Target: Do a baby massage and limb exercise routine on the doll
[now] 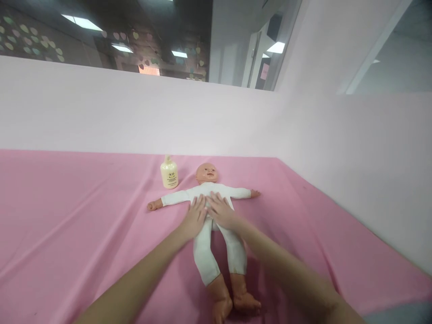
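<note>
Head-camera view shows a bald baby doll with tan, hard-looking limbs and a soft white cloth body (203, 247) lying face up in the lower centre of the frame, its head toward the wall, its arms stretched out to both sides and its feet near the bottom edge. As far as can be judged, the doll is laid out flat and both palms are set on its torso, so hand contact is made; how much of the handling is left cannot be told from this one moment. A pale yellow rounded bottle with dark print (169, 175) stands upright just beside the doll's head, left of centre, with neither hand touching it. The left hand (195, 217) lies flat on the doll's front, fingers slightly parted and pointing up the frame toward the chest. The right hand (220, 211) rests next to it, its fingers a little more fanned and angled up and left. The thumbs come close together near the middle of the belly; whether they touch is too blurred to tell. Neither hand pinches or grips anything. Smooth pink sheeting (84, 202) spreads beneath, below a plain white wall (118, 112).
</note>
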`<state>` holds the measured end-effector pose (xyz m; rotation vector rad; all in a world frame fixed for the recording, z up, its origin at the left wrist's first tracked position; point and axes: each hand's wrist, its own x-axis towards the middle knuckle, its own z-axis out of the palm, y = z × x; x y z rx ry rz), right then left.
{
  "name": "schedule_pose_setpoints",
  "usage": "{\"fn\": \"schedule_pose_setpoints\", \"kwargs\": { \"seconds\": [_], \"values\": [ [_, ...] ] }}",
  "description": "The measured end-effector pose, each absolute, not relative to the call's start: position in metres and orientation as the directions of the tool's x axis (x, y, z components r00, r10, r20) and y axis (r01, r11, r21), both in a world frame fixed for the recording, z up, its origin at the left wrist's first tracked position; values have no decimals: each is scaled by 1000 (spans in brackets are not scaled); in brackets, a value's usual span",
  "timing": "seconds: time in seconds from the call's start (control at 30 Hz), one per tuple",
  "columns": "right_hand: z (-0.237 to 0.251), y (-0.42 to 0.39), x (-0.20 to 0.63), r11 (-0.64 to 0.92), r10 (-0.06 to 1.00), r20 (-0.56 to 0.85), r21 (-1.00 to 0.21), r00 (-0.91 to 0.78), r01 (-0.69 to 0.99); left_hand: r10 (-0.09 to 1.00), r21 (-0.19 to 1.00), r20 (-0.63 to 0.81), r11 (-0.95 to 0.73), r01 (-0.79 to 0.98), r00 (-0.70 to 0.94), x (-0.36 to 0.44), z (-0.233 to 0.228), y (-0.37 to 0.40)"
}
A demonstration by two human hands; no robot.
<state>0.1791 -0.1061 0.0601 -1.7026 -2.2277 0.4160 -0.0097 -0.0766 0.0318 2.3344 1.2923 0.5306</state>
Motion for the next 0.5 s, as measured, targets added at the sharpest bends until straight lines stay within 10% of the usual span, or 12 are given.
{"fn": "schedule_pose_setpoints", "kwargs": {
  "seconds": [0.33, 0.5],
  "values": [
    [58, -237, 199, 302, 921, -45, -548, -388, 780, 742, 598, 173, -602, 529, 648, -70, -5, -191],
    [40, -203, 228, -64, 994, -104, -786, -29, 615, 925, 929, 3, -144, 341, 381, -75, -1, -142]
  ]
}}
